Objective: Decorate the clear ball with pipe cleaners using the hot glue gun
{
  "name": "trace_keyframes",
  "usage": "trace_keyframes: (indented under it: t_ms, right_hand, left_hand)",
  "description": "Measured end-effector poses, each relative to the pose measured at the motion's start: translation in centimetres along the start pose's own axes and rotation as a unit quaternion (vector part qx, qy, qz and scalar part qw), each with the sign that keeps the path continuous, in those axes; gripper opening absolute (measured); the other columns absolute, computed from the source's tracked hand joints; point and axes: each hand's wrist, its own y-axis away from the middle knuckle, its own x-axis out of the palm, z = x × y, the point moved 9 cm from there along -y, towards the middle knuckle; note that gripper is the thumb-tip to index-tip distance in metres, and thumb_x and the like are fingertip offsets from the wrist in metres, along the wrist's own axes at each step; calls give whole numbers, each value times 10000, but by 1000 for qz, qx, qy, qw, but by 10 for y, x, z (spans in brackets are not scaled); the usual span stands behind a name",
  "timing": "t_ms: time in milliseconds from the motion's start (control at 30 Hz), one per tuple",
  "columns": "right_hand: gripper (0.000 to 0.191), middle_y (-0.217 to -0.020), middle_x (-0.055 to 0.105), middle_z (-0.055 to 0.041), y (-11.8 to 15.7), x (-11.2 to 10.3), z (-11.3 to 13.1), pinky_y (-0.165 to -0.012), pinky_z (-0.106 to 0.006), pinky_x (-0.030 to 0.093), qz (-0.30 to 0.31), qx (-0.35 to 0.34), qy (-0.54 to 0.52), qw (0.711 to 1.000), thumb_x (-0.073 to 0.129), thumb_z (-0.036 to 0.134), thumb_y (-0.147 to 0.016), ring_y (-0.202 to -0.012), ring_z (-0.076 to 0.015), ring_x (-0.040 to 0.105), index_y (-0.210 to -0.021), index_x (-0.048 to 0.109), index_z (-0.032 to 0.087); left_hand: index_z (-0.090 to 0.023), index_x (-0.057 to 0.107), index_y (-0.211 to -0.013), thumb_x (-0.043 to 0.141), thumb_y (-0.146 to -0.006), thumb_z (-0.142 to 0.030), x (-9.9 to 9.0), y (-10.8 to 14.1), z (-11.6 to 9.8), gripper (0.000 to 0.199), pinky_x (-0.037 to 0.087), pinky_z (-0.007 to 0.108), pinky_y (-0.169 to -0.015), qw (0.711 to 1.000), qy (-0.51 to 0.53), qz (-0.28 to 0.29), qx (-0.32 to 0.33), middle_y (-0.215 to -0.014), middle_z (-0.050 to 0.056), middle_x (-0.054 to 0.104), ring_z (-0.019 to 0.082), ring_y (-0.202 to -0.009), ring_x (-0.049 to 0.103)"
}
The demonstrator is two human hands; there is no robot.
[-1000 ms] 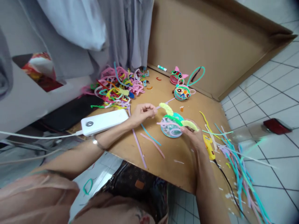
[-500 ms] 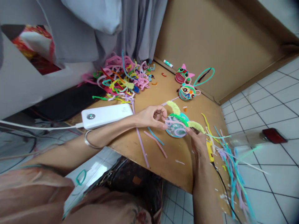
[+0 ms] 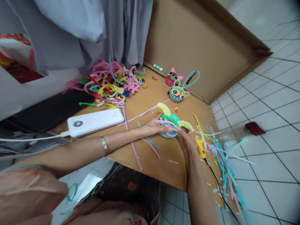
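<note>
Between both hands is a clear round ornament (image 3: pixel 167 132) with a green pipe-cleaner band and a pinkish-purple strip curving over its front. Two fuzzy pale-yellow pipe-cleaner ears (image 3: pixel 164 108) stick up from its top. My left hand (image 3: pixel 154 126) grips the ornament's left side, thumb across the front. On its right edge, by the strip's end and the right ear, my right hand (image 3: pixel 188 137) is closed. Just right of that hand lies a yellow hot glue gun (image 3: pixel 200 147) with a black cord. Its tip is hidden.
A tangled heap of pipe cleaners (image 3: pixel 110 81) lies back left, near a white power bank (image 3: pixel 96 122). Two decorated animal-face ornaments (image 3: pixel 177 93) stand at the back by a glue stick (image 3: pixel 158 67). Straight pipe cleaners (image 3: pixel 226 168) overhang the right table edge. Loose strips (image 3: pixel 136 153) lie in front.
My left hand has closed from a loose pinch at the ornament's side to a grip on it. My right hand keeps hold. The whole view has shifted.
</note>
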Motion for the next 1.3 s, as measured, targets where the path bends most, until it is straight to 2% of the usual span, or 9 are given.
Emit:
trace_keyframes:
  t_ms: [200, 433, 633, 833, 967, 1100, 1300]
  right_hand:
    - [537, -863, 734, -10, 2, 1, 1, -797, -358, 535, 14, 7, 9, 1000, 904, 472, -540, -810, -212, 666, -965, 671, 239]
    - [557, -884, 729, -4, 3, 2, 5, -761, -348, 546, 27, 12, 30, 999, 887, 505, -555, -796, -211, 662, -1004, 673, 256]
    - [611, -857, 716, 8, 4, 3, 5, -730, -331, 546, 11, 20, 23, 999, 917, 498, -480, -755, -192, 641, -979, 668, 249]
    - [565, -884, 719, 1, 5, 4, 7, -725, -327, 542, 14, 10, 31, 999, 895, 511, -530, -764, -192, 639, -978, 669, 252]
    - [559, -918, 717, -4, 4, 3, 7, -758, -335, 539, 21, 9, 36, 999, 898, 487, -536, -791, -196, 644, -987, 661, 255]
    - [542, -925, 716, -3, 4, 4, 7, -762, -341, 536, 26, 8, 33, 999, 897, 464, -549, -797, -199, 644, -994, 661, 262]
    - [576, -877, 724, 6, 6, 3, 8, -734, -337, 540, 27, 14, 12, 999, 903, 477, -541, -768, -197, 645, -1028, 676, 269]
  left_hand:
    - [-162, 607, -1134, 896, -584, -506, 4, 0, 3, 710, 530, 426, -944, 999, 14, -45, -13, -1081, 105, 733, 252, -996, 685]
    - [-128, 647, -1040, 804, -668, -583, 8, -1, 3, 608, 533, 418, -922, 1000, -4, -29, -10, -1081, 128, 727, 252, -965, 683]
    - [-143, 670, -1013, 730, -752, -568, 10, -1, 7, 502, 529, 400, -934, 999, -34, -8, 3, -1082, 115, 730, 249, -1012, 673]
    - [-172, 602, -1052, 775, -690, -561, 6, 1, -1, 559, 528, 377, -869, 998, -53, -38, 17, -1026, 84, 703, 232, -953, 659]
    - [-179, 577, -986, 792, -653, -597, 7, 2, -4, 576, 520, 360, -859, 998, -45, -48, 14, -1007, 76, 690, 225, -937, 650]
    - [-184, 556, -1034, 786, -674, -571, 7, 2, 3, 576, 525, 340, -827, 998, -2, -71, -3, -990, 65, 699, 214, -910, 662]
    - [-158, 546, -1102, 819, -669, -500, 6, 4, 9, 615, 512, 360, -880, 994, 17, -103, -22, -1039, 86, 688, 222, -962, 660]
